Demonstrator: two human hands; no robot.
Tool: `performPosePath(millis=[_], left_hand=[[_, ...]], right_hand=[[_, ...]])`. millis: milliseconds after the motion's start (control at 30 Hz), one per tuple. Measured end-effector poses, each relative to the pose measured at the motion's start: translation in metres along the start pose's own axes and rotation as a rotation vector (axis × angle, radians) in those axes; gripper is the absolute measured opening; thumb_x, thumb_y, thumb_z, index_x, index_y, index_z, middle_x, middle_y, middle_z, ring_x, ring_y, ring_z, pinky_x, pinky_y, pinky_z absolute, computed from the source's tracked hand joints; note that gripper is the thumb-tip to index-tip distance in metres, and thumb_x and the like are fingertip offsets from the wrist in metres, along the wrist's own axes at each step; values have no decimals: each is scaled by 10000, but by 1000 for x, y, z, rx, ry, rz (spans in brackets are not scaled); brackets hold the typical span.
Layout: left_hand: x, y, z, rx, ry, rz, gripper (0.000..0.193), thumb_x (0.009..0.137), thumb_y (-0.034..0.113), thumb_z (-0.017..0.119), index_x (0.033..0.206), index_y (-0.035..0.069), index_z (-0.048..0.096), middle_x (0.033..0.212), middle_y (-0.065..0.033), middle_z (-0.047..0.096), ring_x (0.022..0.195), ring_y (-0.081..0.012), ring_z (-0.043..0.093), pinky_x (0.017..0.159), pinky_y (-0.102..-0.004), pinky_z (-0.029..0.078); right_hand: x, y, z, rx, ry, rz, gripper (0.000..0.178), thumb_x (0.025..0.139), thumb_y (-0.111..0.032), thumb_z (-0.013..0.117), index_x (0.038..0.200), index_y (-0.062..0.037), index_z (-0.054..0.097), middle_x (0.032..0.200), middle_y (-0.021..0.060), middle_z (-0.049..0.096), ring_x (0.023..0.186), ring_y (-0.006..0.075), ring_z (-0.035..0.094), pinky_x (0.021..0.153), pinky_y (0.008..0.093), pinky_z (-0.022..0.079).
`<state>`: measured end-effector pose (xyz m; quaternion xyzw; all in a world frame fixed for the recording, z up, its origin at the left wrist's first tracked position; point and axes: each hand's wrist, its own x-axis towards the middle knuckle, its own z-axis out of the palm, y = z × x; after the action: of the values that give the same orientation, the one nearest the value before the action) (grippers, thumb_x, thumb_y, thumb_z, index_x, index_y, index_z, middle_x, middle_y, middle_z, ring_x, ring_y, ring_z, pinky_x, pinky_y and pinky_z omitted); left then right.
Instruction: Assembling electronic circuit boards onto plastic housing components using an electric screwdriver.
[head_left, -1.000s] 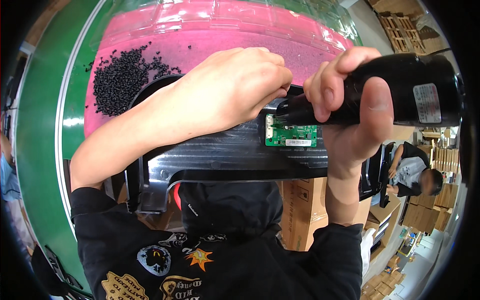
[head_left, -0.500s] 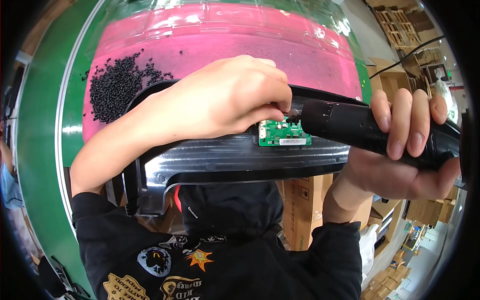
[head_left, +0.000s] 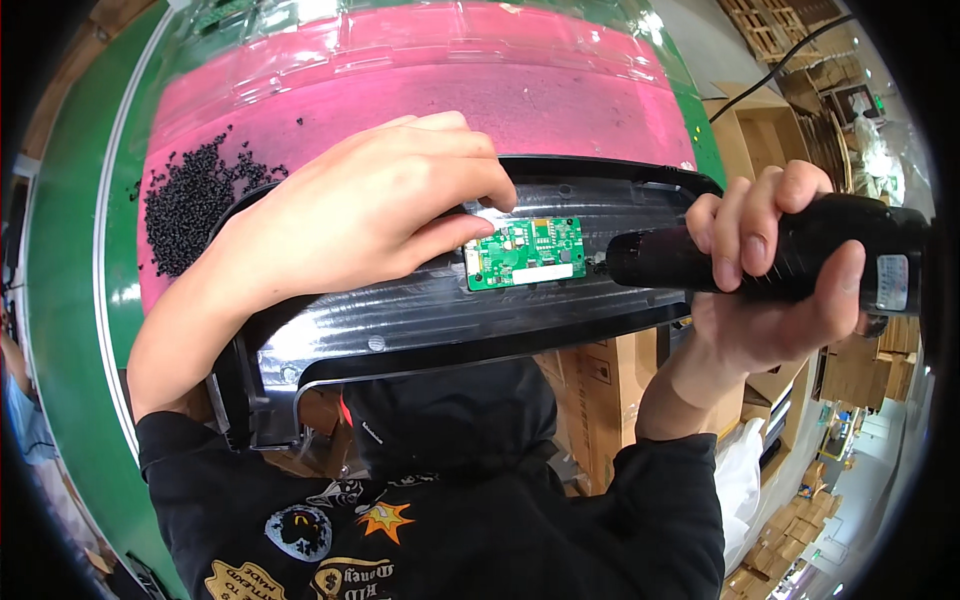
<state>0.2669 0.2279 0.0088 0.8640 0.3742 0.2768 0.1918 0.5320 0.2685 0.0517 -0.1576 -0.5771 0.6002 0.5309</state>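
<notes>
Two bare hands sit at either side of one green circuit board, which lies face up inside a long black plastic shell, where I judge the shell backs it. From my remote seat I read the right hand as grasping a black electric screwdriver, held nearly level, probably so its nose stays just beside the board's right edge. The left hand curls its fingers near the upper left corner; I cannot tell whether they pinch anything. Loose black screws lie heaped leftward, presumably for easy reach.
</notes>
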Motion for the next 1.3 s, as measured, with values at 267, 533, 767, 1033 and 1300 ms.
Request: performPosePath(millis=[267, 533, 767, 1033, 1300], left_hand=[[0, 0, 3, 50, 1, 16, 203, 815, 59, 714, 1000, 3, 652, 968, -108, 642, 948, -296, 604, 828, -391, 500], [0, 5, -3, 89, 65, -15, 226, 813, 46, 707, 1022, -1, 636, 999, -118, 629, 981, -313, 607, 843, -391, 502], [-10, 8, -33, 374, 4, -274, 352, 773, 106, 762, 1081, 13, 618, 1060, -157, 658, 1027, -365, 617, 846, -454, 499], [-41, -12, -50, 503, -283, -603, 291, 760, 70, 740, 966, -18, 553, 982, -203, 641, 990, -432, 578, 816, -491, 467], [-87, -14, -53, 341, 190, -573, 229, 882, -83, 606, 1105, -45, 571, 1005, -163, 644, 947, -286, 621, 880, -359, 482]], right_hand=[[-1, 15, -1, -42, 85, -15, 497, 898, -527, 590, 1003, -46, 525, 670, -13, 490, 505, 85, 401, 561, 259, 335], [0, 20, 6, -118, -41, 27, 562, 864, -574, 637, 1000, -43, 514, 650, -16, 480, 478, 70, 382, 538, 247, 328], [10, 6, -9, 143, 61, 106, 459, 963, -443, 582, 1080, 0, 555, 678, 17, 523, 544, 137, 469, 653, 288, 427], [60, 22, -66, 388, 559, 310, 132, 909, -97, 658, 951, -18, 561, 879, 95, 586, 869, 221, 609, 829, 466, 564], [42, -29, -124, -164, 368, -199, 108, 970, -117, 605, 1043, -38, 609, 977, 35, 632, 925, 150, 628, 746, 344, 566]])
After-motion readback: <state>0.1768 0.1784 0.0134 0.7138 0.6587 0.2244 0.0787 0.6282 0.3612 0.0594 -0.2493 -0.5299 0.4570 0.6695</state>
